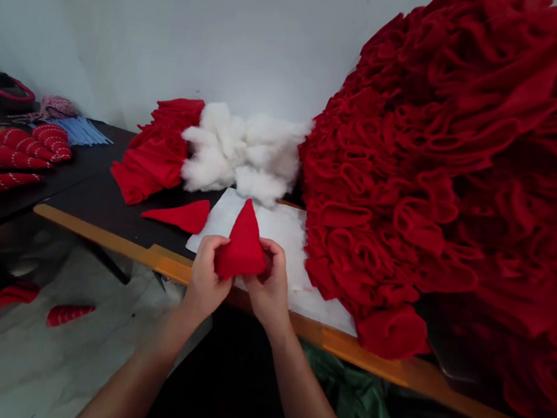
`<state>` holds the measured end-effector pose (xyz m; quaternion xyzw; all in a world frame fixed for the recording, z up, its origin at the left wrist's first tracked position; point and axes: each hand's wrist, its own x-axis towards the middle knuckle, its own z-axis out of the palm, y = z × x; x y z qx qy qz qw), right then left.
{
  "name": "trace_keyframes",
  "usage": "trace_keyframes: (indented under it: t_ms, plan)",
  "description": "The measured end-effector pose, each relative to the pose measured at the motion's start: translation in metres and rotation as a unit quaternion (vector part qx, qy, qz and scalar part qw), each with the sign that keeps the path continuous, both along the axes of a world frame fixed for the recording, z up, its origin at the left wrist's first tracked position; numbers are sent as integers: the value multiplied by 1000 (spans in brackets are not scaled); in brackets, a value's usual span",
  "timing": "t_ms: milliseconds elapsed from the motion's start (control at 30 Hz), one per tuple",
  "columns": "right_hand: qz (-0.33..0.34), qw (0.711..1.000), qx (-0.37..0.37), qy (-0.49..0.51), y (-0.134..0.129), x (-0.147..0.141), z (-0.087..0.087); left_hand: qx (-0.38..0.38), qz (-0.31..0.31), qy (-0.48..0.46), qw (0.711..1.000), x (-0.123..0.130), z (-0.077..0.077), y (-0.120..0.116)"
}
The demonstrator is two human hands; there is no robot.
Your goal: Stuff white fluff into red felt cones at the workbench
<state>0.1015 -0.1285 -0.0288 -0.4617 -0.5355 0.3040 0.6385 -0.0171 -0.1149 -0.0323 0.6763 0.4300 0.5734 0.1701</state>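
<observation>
Head view, left to right: flat red felt wedge (177, 214) at 10 o'clock; left hand (208, 275) half-closed, gripping a red felt cone (243, 242) — right hand (270, 282) half-closed on its other side, cone upright between them over white paper (280, 236); white stuffing (239, 154) at 12 o'clock; ruffled red felt heap (438, 173) at 2 o'clock.

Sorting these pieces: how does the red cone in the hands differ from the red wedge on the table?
The red fabric cone is held upright between the left hand and right hand, while the red fabric wedge lies on the black tabletop. The cone looks rounded, tip up; the wedge looks flat, tip left. Both share the red fabric and a tapered point.
</observation>
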Motion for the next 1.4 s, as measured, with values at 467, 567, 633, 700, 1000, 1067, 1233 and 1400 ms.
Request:
trace_keyframes:
  t_ms: [467,567,633,700,1000,1067,1233,1400]
  plan:
    - [4,997,-13,72,-11,1,6,-46,13,10,999,-1,3,-10]
    - [46,994,-21,94,-14,-4,0,-72,57,-63,994,1,-2,-7]
    - [26,994,-54,92,-12,-4,-4,-99,35,-106,989,4,0,-9]
    - [-20,996,-62,67,-8,0,-5,-148,-41,-146,977,5,5,-13]
    - [-84,996,-23,-34,-4,8,8,-211,11,-157,965,3,17,-7]
    - [-74,996,-24,-46,-5,4,8,-180,44,-126,975,6,13,-7]
    - [-118,991,6,-69,2,5,11,-137,1,-170,976,6,7,-13]
    - [-48,997,-29,46,11,1,7,-310,-221,-464,800,-3,12,-5]
